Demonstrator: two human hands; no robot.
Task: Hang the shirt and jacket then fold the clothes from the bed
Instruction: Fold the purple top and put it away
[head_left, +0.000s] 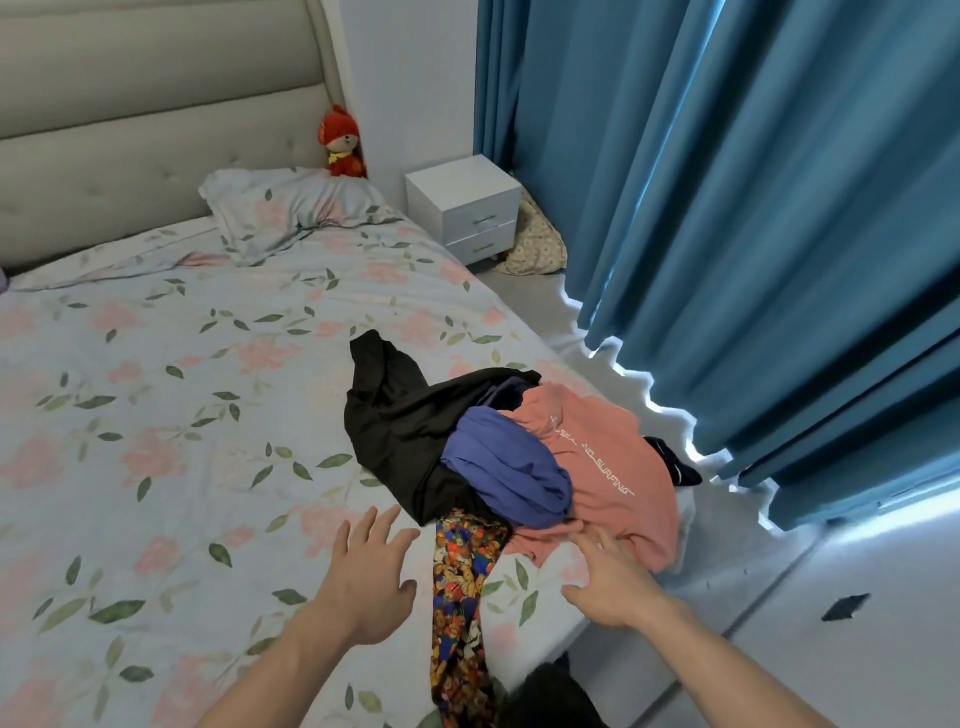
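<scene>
Both hands reach out spread and empty: the left hand (363, 582) beside the patterned garment (460, 597), the right hand (608, 582) fingertips touching the salmon shirt (613, 467) on the bed (156, 415).

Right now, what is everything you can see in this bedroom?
bed: one, floral sheet, left
pillow: one, floral, by headboard
plush toy: one, red, behind pillow
nightstand: one, white, beside bed
curtains: blue, right
black garment: one, in pile
blue garment: one, atop pile
pink shirt: one, bed edge
patterned garment: one, multicoloured, hanging off bed
left hand: open, over sheet
right hand: open, fingers reaching the pink shirt
</scene>
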